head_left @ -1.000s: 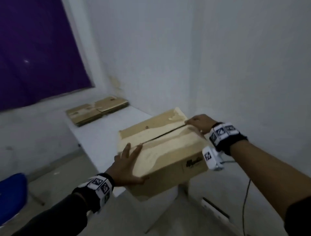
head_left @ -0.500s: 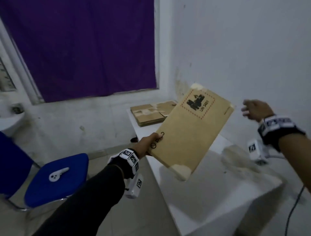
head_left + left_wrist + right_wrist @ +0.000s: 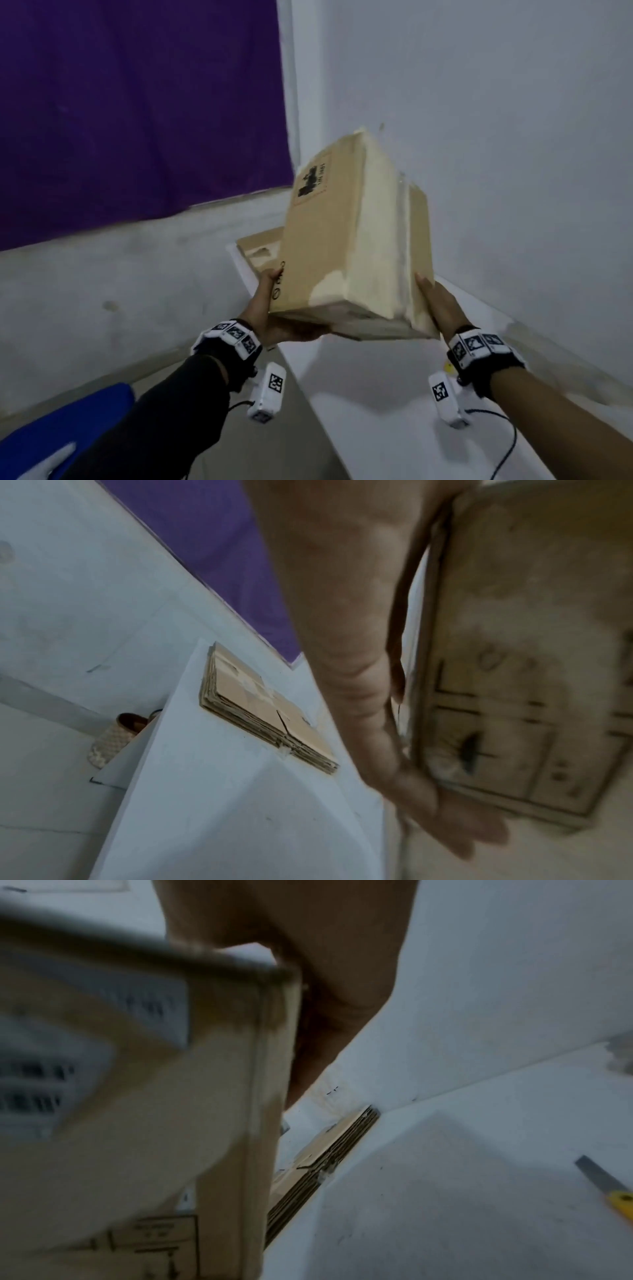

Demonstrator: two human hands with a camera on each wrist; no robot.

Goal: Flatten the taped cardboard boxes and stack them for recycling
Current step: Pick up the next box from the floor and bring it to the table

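A taped brown cardboard box (image 3: 342, 240) is held up in the air above the white table (image 3: 376, 411), tilted, with its pale taped seam facing me. My left hand (image 3: 274, 318) grips its lower left corner, thumb on the printed face and fingers underneath. My right hand (image 3: 438, 305) presses flat against the box's right side, fingers straight. The left wrist view shows the left hand (image 3: 394, 723) along the box (image 3: 514, 669). A blurred box (image 3: 171, 1096) fills the right wrist view, with the right hand (image 3: 325, 988) behind its edge. A stack of flattened boxes (image 3: 260, 250) lies at the table's far end.
The flattened stack (image 3: 260, 710) sits near the wall corner (image 3: 329, 1156). A yellow-handled utility knife (image 3: 613, 1188) lies on the table to the right. A blue chair (image 3: 51, 428) stands at lower left, a woven basket (image 3: 113, 739) is on the floor, and a purple curtain (image 3: 137, 102) hangs behind.
The box left the table and rose in my left hand. My right hand, free half a second ago, now presses on its right side, and the taped seam has turned toward me.
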